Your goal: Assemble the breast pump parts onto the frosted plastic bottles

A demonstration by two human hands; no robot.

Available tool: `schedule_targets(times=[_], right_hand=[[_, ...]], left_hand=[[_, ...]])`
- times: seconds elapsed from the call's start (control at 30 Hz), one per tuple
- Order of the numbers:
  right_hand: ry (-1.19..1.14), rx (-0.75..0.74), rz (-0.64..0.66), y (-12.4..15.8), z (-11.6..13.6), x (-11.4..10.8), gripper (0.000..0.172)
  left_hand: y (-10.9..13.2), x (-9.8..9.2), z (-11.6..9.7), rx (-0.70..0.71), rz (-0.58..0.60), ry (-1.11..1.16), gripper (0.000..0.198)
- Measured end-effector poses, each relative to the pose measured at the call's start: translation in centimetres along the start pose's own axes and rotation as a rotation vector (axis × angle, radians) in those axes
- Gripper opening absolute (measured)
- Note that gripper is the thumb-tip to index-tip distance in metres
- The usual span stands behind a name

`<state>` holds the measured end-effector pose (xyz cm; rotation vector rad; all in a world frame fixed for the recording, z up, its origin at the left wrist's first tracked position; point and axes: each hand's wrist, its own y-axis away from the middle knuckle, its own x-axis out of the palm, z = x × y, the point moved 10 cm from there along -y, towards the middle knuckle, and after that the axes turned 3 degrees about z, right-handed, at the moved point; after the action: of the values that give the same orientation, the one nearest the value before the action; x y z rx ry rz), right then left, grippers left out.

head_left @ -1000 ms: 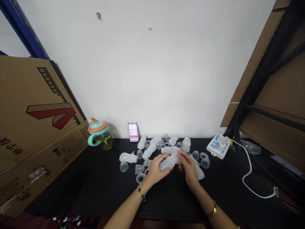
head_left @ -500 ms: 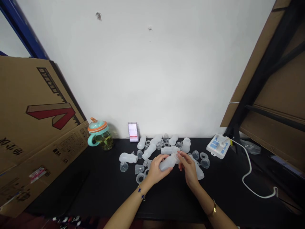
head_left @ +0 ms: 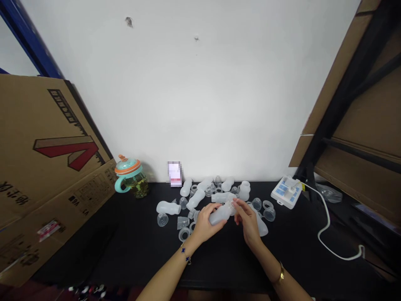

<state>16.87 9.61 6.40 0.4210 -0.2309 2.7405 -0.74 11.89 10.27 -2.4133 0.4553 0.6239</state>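
Observation:
My left hand (head_left: pixel 205 223) is wrapped round a frosted white plastic bottle (head_left: pixel 220 214), held on its side above the black table (head_left: pixel 140 246). My right hand (head_left: pixel 249 221) pinches at the bottle's neck end, fingers curled together on a small clear part I cannot make out well. Behind and around my hands lie several more white bottles (head_left: pixel 168 207) and clear caps and rings (head_left: pixel 184 234).
A teal and orange lidded cup (head_left: pixel 130 177) stands at the back left. A large cardboard box (head_left: pixel 46 167) leans at the left. A white power strip (head_left: pixel 286 191) with a white cable (head_left: pixel 326 228) lies at the right, beside a dark shelf frame (head_left: pixel 341 104).

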Motion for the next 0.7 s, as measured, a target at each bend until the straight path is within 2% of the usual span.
schedule_targets(times=[0.7], right_hand=[[-0.005, 0.015, 0.002, 0.14, 0.21, 0.16, 0.043]], left_hand=[[-0.03, -0.12, -0.03, 0.014, -0.021, 0.012, 0.043]])
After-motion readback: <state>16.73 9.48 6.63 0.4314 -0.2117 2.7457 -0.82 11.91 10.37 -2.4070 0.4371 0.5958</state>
